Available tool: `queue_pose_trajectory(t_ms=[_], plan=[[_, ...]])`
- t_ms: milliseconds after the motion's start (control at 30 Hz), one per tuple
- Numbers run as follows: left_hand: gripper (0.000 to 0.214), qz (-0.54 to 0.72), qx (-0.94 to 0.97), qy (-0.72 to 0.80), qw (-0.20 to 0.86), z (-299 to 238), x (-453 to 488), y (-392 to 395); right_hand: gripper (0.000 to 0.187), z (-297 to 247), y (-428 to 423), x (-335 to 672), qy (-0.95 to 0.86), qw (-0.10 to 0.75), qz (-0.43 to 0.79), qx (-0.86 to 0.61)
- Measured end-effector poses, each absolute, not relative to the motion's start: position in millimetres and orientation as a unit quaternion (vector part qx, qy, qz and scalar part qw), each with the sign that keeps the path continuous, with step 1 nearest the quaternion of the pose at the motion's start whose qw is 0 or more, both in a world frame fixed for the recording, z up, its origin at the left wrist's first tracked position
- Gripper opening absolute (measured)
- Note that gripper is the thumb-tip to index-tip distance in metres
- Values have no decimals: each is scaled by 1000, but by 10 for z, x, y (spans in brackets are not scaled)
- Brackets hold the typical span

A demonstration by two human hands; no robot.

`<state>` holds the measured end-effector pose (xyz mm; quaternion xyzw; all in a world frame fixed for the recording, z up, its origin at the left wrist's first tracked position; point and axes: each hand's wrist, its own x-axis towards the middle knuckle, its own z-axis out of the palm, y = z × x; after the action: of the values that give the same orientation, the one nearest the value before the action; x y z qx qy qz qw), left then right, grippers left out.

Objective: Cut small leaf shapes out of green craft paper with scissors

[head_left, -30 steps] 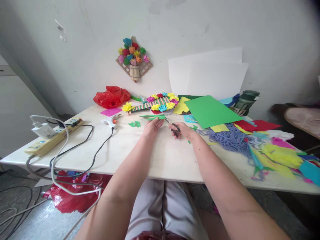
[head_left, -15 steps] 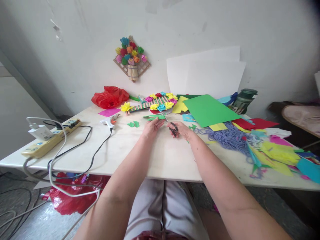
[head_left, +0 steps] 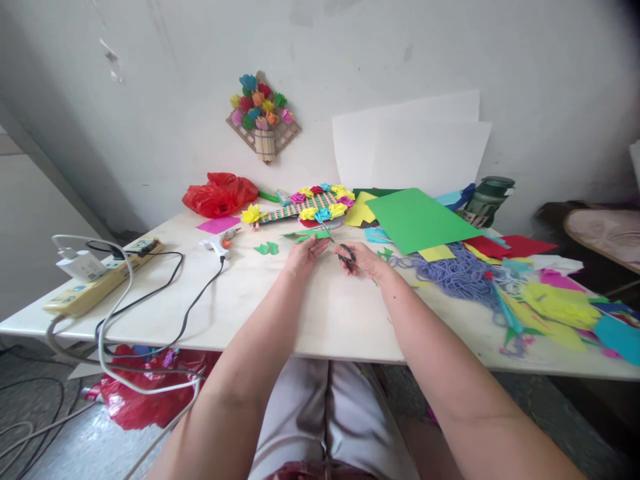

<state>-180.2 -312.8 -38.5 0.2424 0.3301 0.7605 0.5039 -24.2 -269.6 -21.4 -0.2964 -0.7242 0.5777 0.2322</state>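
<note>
My left hand [head_left: 305,253] is closed on a strip of green paper [head_left: 306,235], holding it over the table. In my right hand [head_left: 364,261] is a pair of scissors [head_left: 346,257] with black handles, its metal blades pointing at the paper's right end. Two small cut green paper leaves [head_left: 267,249] lie on the table left of my left hand. Green scraps [head_left: 385,254] lie just right of my right hand. Behind both hands rests a woven guitar-shaped piece [head_left: 300,210] edged with paper flowers.
A glue gun [head_left: 215,245] and power strip [head_left: 100,277] with cords lie at left. A large green sheet [head_left: 420,221], purple yarn [head_left: 457,273] and coloured paper spread over the right. A dark green bottle [head_left: 490,201] stands behind them; a red plastic bag [head_left: 220,195] sits at back left.
Almost nothing differs. The green strip and my hands have shifted only very slightly; both hands keep their hold.
</note>
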Motion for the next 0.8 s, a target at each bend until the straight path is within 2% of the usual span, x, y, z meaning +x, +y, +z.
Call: queue_pose_trajectory(t_ms=[800], plan=[[11,751,215,344,521,-367,-1860,-3128,28,-184,-2692,-222,-731,215,583,-283]])
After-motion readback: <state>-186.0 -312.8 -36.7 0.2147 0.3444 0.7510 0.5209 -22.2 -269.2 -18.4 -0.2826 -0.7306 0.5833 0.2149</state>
